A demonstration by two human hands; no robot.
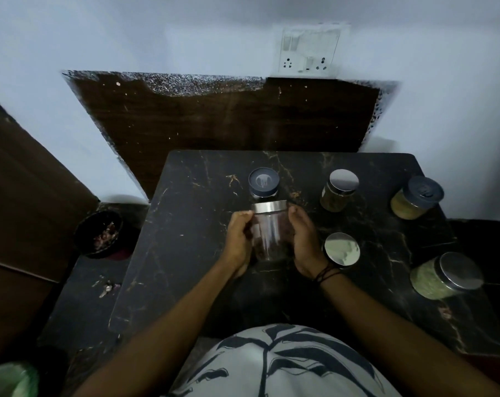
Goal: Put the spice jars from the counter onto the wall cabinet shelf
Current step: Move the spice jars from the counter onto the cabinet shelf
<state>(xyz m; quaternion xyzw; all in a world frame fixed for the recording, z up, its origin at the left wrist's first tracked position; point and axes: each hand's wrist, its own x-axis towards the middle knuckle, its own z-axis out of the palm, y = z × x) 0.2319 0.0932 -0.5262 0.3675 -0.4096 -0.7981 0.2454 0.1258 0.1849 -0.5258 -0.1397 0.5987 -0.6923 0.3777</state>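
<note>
You face a black marble counter (185,253) with gold veins. From its middle, a dark-lidded jar (264,183) stands at twelve o'clock and a steel-lidded jar (339,189) at one. Three more jars stand at two (417,197), three (342,249) and four (446,275).

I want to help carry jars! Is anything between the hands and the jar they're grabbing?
Nothing visible. The left hand and right hand already press against both sides of the clear steel-lidded jar, nothing between.
</note>
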